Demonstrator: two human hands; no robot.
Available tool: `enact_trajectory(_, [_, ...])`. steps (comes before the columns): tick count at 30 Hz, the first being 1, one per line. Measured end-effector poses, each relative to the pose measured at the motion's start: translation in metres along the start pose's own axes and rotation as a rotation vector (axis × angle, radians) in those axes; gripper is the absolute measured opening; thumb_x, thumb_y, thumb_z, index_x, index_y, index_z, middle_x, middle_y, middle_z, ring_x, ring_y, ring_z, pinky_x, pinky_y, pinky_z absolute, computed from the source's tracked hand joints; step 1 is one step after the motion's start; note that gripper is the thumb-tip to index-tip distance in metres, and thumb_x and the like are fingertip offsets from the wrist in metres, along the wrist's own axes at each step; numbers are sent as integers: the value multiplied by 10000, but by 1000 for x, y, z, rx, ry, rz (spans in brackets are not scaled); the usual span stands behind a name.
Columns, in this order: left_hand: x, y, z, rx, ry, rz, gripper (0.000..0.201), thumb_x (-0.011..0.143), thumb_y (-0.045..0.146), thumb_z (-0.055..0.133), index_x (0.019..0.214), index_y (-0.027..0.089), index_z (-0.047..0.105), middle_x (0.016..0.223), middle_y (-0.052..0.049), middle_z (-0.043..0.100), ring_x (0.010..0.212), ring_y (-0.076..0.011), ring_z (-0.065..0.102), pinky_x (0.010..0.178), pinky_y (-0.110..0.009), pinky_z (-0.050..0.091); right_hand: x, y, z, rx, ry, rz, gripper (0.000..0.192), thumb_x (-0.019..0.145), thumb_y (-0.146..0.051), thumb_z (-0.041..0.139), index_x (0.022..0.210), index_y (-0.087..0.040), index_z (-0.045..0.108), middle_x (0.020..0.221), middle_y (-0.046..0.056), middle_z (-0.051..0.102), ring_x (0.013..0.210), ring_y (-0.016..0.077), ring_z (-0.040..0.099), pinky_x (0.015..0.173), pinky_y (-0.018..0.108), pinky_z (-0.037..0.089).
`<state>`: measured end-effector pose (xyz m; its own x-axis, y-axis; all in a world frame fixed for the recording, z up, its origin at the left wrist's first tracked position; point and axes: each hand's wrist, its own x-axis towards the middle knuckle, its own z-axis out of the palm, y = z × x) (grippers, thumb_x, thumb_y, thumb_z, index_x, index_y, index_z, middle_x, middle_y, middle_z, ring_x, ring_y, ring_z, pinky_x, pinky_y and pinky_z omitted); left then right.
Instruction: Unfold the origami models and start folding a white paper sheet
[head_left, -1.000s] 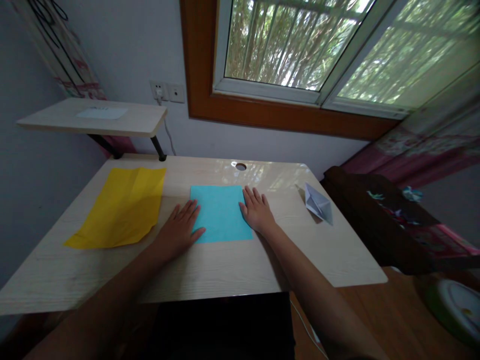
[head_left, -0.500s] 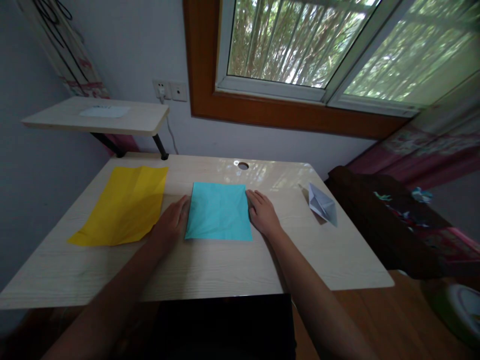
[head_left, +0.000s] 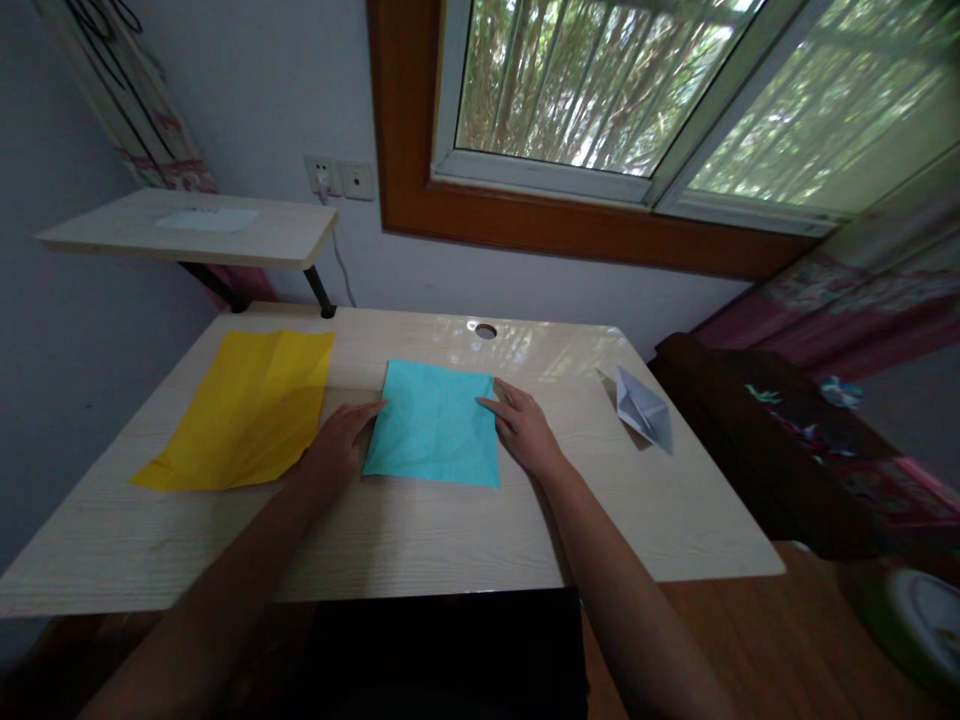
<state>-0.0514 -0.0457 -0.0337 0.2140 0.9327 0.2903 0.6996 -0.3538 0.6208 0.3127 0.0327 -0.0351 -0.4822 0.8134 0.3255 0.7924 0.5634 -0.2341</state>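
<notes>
Blue paper (head_left: pixel 433 424) lies flat in the middle of the desk (head_left: pixel 420 530), a square sheet turned slightly so its near edge slants a little. Your left hand (head_left: pixel 335 448) rests at its left edge, palm down, the fingers loosely together with their tips touching the upper part of that edge. Your right hand (head_left: pixel 524 430) sits at the right edge in the same flat way, fingertips lying just over the paper's border. Neither hand grips anything; both are spread low against the sheet and the wood, one on each side of it.

To your left, near but apart from the blue paper, a larger yellow sheet (head_left: pixel 244 408) lies flat with faint creases across it. To your right, well apart from your right hand, a small folded white paper shape (head_left: pixel 642 408) stands near the desk's far right corner. A round cable hole (head_left: pixel 485 330) sits at the back edge of the desk, straight beyond the blue paper. A small raised shelf (head_left: pixel 187 228) with a white sheet on it stands over the far left corner, and a window (head_left: pixel 600 90) fills the wall behind.
</notes>
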Motion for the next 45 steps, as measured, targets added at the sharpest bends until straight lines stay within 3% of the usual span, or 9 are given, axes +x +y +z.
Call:
enact_trajectory(8, [1, 1, -4, -86, 28, -41, 397, 974, 276, 458, 1346, 279, 594, 1262, -61, 660, 1153, -235, 611, 1043, -471, 494, -2, -11, -14, 231, 151, 19, 261, 961, -265, 548, 1081, -319, 773, 1493, 46, 523, 1370, 260, 465, 1136, 531, 384])
enact_trajectory(13, [4, 5, -4, -238, 110, -123, 498, 917, 341, 580, 1403, 264, 501, 1346, -83, 601, 1198, -232, 609, 1037, -448, 515, -3, -9, -15, 553, 310, 223, 226, 945, -377, 581, 1017, -256, 758, 1248, 71, 702, 1261, 263, 564, 1097, 493, 432])
enact_trajectory(16, [5, 5, -4, -291, 143, -142, 489, 930, 363, 558, 1397, 237, 490, 1329, -106, 600, 1191, -232, 612, 1010, -446, 532, -3, -5, -10, 793, 443, 414, 291, 906, -454, 618, 992, -200, 731, 1069, 73, 735, 1022, 245, 656, 937, 425, 523])
enact_trajectory(20, [5, 3, -5, -333, 144, -147, 471, 957, 383, 519, 1398, 223, 482, 1313, -120, 603, 1182, -233, 611, 964, -436, 552, 0, -1, -9, 1098, 606, 596, 340, 797, -526, 710, 880, -197, 682, 791, 0, 672, 762, 170, 621, 736, 308, 524])
enact_trajectory(25, [5, 2, -2, -389, 189, -124, 516, 946, 391, 558, 1429, 248, 442, 1359, -131, 561, 1187, -255, 602, 922, -459, 568, 2, -7, -12, 1444, 477, 664, 367, 730, -526, 782, 864, -214, 644, 791, -29, 659, 701, 142, 587, 670, 264, 492])
enact_trajectory(28, [5, 5, -2, -387, 241, -105, 532, 944, 376, 566, 1443, 268, 417, 1388, -136, 523, 1188, -264, 604, 902, -466, 578, 2, -11, -12, 1370, 343, 656, 356, 759, -524, 752, 887, -205, 658, 752, -37, 640, 667, 139, 554, 636, 253, 455])
enact_trajectory(36, [2, 12, -8, -53, 421, 113, 481, 972, 292, 530, 1446, 265, 449, 1380, -121, 503, 1251, -262, 543, 1024, -481, 526, 0, -14, -12, 712, 22, 557, 348, 854, -502, 583, 808, -176, 693, 681, -9, 626, 640, 155, 533, 574, 247, 366])
enact_trajectory(39, [1, 23, -10, 124, 331, 198, 439, 1005, 278, 465, 1444, 266, 465, 1439, -112, 504, 1342, -271, 478, 1136, -521, 417, -3, -17, -16, 622, -17, 577, 363, 864, -476, 571, 965, -168, 737, 802, 33, 707, 716, 181, 615, 628, 260, 422])
enact_trajectory(45, [9, 72, 9, 307, -73, 266, 508, 1033, 409, 413, 1478, 168, 452, 1596, -141, 368, 1495, -290, 304, 1215, -491, 317, -12, -34, -29, 457, -87, 571, 495, 901, -364, 583, 1370, -205, 592, 850, 46, 750, 718, 194, 679, 664, 268, 483])
